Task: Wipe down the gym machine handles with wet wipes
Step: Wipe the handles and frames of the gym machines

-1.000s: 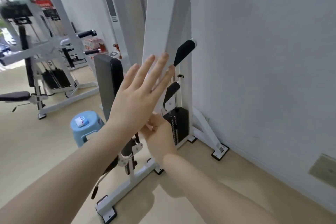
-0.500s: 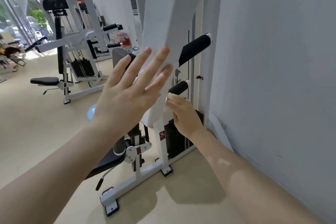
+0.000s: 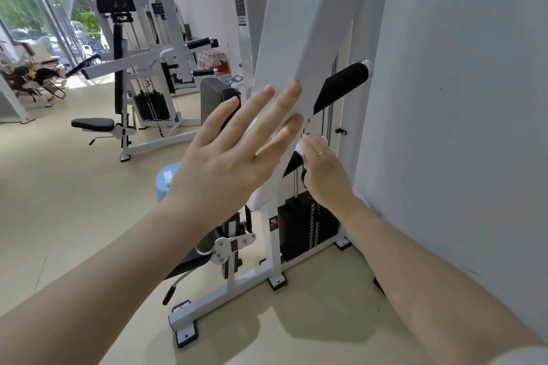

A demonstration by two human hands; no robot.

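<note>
L hand [image 3: 228,157] lies flat w/ fingers straight against the white frame arm [image 3: 299,47]. R hand [image 3: 324,172] is curled round the lower black handle [image 3: 292,160], a white wet wipe [image 3: 303,149] pressed under its fingers; upper handle [image 3: 344,83] sits bare above

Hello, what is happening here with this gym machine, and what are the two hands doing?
A person is cleaning a white gym machine. The left hand lies flat, fingers straight, against the slanted white frame beam. The right hand is wrapped around the lower black handle with a white wipe showing at its fingers. The upper black handle is free of any hand. A blue stool stands on the floor behind the left hand.
</note>
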